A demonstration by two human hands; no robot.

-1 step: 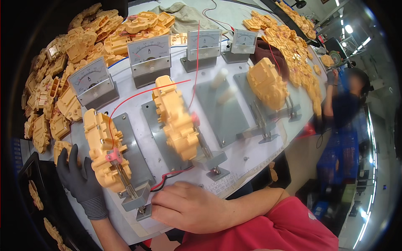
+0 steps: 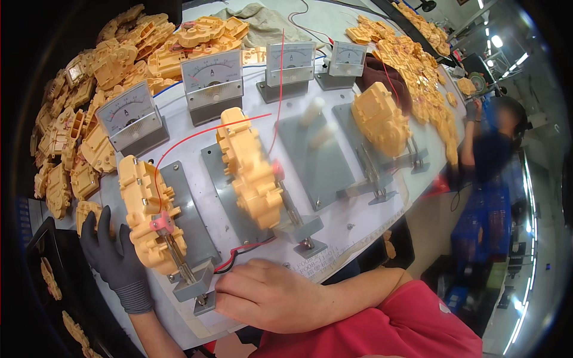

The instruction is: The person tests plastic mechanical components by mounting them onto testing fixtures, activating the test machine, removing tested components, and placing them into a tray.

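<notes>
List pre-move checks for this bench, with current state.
1. Gloves on both hands: not ok; the left hand is gloved, the right hand bare.
2. Yellow housing on the leftmost plate: ok; the leftmost housing is there.
3. Housing on the third plate from left: not ok; only two white posts stand on it.
4. All four meters upright: ok.
5. Right hand's grip: cannot tell; the fingers curl out of sight beside the metal clamp foot.
6. Red and black wires connected: cannot tell; ends hidden.
</notes>
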